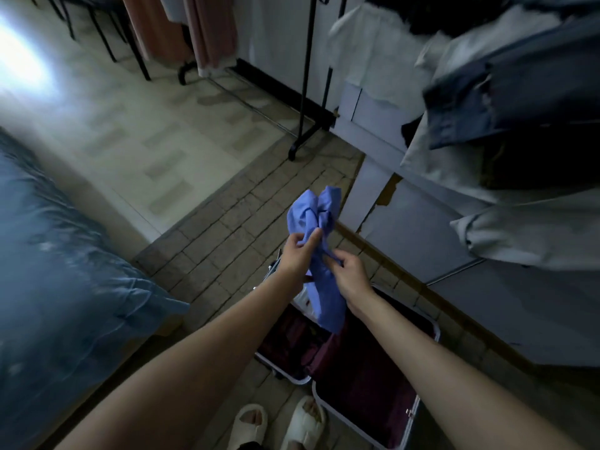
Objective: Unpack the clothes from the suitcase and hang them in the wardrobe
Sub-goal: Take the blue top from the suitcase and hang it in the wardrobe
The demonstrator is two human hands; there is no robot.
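Note:
A crumpled blue-violet garment [311,212] hangs in the air above the open suitcase [367,378], which lies on the floor with a dark maroon lining. My left hand [297,254] pinches the garment's upper part between thumb and fingers. My right hand [352,276] grips the cloth lower down, just right of the left hand. The garment's lower end droops toward the suitcase. A white item [303,300] shows in the suitcase behind the cloth. The open wardrobe [506,131] on the right holds hanging white, grey and dark blue clothes.
A bed with a blue cover [65,271] fills the left side. A black clothes rack [305,102] with hanging pink garments [201,30] stands at the back. White wardrobe panels [422,222] run along the right. My feet in pale slippers [279,423] stand beside the suitcase.

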